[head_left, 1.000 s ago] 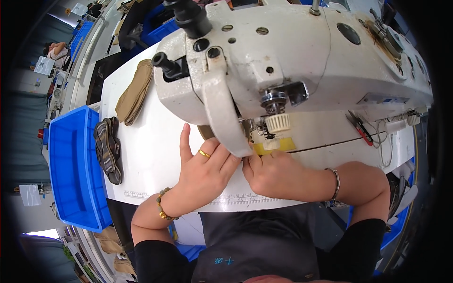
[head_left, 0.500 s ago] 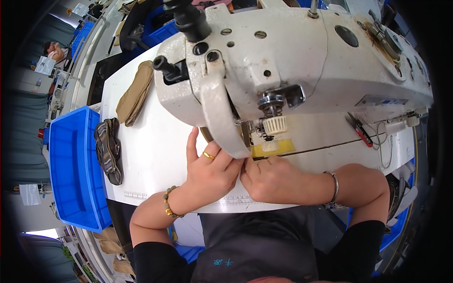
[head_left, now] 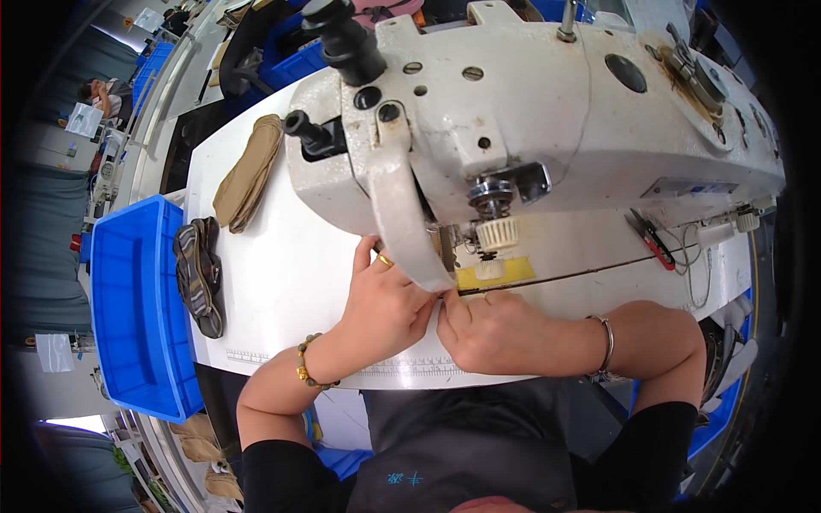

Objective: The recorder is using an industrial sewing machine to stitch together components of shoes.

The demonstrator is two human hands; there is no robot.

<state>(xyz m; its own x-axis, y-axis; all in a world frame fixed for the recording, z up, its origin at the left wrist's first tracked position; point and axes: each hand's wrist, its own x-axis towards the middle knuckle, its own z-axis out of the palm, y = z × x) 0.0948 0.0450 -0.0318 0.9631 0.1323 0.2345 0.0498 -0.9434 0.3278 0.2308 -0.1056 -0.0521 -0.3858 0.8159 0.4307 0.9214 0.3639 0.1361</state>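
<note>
A white sewing machine (head_left: 530, 111) stands over the white table, its curved lever (head_left: 402, 201) coming down between me and the needle area. A small piece of brown fabric (head_left: 444, 246) shows just behind that lever. My left hand (head_left: 389, 299), with a ring and a beaded bracelet, is closed at the fabric's left side. Close beside it, my right hand (head_left: 492, 329), with a metal bangle, is closed in a pinch, its fingertips meeting the left ones below the lever's end. What the right fingertips grip is hidden.
Stacked brown fabric pieces (head_left: 248, 175) and a bundle of dark striped cloth (head_left: 198, 278) lie on the left. A blue bin (head_left: 141, 308) stands beyond the table's left edge. Red-handled thread snips (head_left: 654, 239) lie at right. A yellow patch (head_left: 509, 272) marks the machine bed.
My left index finger has bent in toward the lever. The brown fabric that showed left of the lever is now mostly out of sight. My right hand has barely moved.
</note>
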